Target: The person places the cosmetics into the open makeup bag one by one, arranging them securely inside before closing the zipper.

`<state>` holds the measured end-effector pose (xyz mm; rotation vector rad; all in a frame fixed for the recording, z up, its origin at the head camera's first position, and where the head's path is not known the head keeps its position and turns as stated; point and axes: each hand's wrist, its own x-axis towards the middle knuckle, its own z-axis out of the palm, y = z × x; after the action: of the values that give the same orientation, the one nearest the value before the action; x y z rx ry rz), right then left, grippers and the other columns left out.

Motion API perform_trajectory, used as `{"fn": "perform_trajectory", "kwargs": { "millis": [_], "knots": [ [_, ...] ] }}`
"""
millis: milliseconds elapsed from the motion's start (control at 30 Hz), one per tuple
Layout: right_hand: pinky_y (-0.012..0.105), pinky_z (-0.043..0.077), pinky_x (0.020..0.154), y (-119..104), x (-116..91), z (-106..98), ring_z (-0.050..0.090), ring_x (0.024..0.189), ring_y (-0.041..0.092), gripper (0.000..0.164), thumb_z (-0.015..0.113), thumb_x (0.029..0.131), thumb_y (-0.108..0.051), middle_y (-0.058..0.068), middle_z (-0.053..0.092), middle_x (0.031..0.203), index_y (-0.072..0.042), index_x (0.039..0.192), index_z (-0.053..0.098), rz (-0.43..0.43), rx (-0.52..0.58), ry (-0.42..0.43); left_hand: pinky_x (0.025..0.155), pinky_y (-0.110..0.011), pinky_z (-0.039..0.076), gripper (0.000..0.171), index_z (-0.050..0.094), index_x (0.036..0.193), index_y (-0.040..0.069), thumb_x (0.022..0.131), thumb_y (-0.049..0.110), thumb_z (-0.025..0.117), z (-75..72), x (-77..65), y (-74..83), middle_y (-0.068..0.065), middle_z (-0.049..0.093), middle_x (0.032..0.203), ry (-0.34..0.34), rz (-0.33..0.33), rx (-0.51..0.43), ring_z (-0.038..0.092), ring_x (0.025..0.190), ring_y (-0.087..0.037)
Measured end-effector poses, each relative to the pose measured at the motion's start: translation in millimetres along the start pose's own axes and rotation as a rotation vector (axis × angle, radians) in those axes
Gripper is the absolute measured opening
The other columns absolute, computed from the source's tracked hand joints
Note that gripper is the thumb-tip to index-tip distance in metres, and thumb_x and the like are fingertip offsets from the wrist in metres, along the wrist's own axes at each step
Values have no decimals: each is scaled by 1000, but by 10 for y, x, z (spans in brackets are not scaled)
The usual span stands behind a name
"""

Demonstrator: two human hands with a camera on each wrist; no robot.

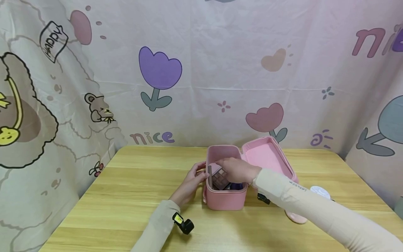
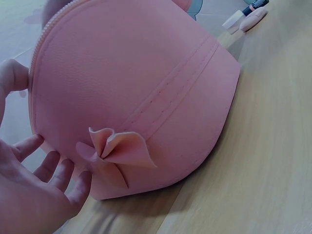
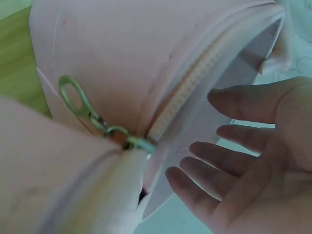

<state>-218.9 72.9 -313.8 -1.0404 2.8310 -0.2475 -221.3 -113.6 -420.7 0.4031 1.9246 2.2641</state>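
Note:
A pink cosmetic case [image 1: 225, 201] stands unzipped, its lid [image 1: 266, 157] folded back to the right. My left hand [image 1: 192, 180] holds its left wall, thumb at the rim and fingers against the outside, near a pink bow [image 2: 122, 151]. Over the opening is my right hand [image 1: 236, 169]; its fingers are spread apart in the right wrist view, with nothing seen between them. Inside the case lie an eyeshadow palette [image 1: 219, 180], a slim grey-brown item [image 1: 210, 172] and a dark blue item [image 1: 237, 186]. The right hand hides part of the contents.
On the table [image 1: 151, 168], right of the case, are a round white item [image 1: 320, 191] and a pink rounded item [image 1: 296, 217], partly behind the right sleeve. A green metal clasp [image 3: 78, 100] hangs by the zipper. A patterned cloth [image 1: 204, 70] rises behind the table.

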Motion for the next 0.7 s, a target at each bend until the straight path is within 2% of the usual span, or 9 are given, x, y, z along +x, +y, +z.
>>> {"fn": "perform_trajectory", "kwargs": {
  "millis": [133, 300, 400, 500, 700],
  "knots": [
    [48, 39, 102, 21, -6, -3, 49, 123, 38, 49, 61, 89, -2, 23, 53, 133, 5, 136, 50, 5, -2, -13, 100, -43, 37, 61, 32, 142, -6, 87, 7, 53, 2, -2, 7, -27, 34, 141, -1, 1, 2, 40, 124, -37],
    [47, 40, 101, 30, -14, 3, 51, 122, 36, 51, 63, 89, -10, 23, 53, 133, 5, 136, 50, -13, 5, -29, 99, -41, 38, 61, 31, 142, -6, 87, 8, 53, 0, 2, 0, -27, 34, 141, -2, 0, 7, 40, 124, -37],
    [49, 36, 104, 25, -34, -26, 44, 128, 38, 51, 63, 91, -13, 25, 48, 138, 5, 137, 49, 20, 8, -28, 98, -40, 38, 61, 32, 142, -6, 87, 8, 53, 0, 3, 0, -27, 34, 141, 0, 0, 9, 40, 124, -38],
    [52, 34, 105, 20, -76, -81, 40, 131, 39, 51, 63, 92, -16, 25, 46, 140, 3, 137, 49, 38, -1, 0, 96, -39, 39, 61, 32, 143, -5, 87, 8, 53, -1, 3, -3, -26, 35, 141, 5, -4, 11, 41, 123, -37],
    [53, 36, 103, 39, -175, -210, 38, 132, 41, 52, 65, 90, -18, 26, 44, 141, 4, 135, 51, 7, -71, 93, 98, -40, 39, 60, 33, 143, -4, 87, 8, 53, -5, 3, 2, -24, 35, 141, 9, -8, 7, 42, 122, -34]
  ]
}}
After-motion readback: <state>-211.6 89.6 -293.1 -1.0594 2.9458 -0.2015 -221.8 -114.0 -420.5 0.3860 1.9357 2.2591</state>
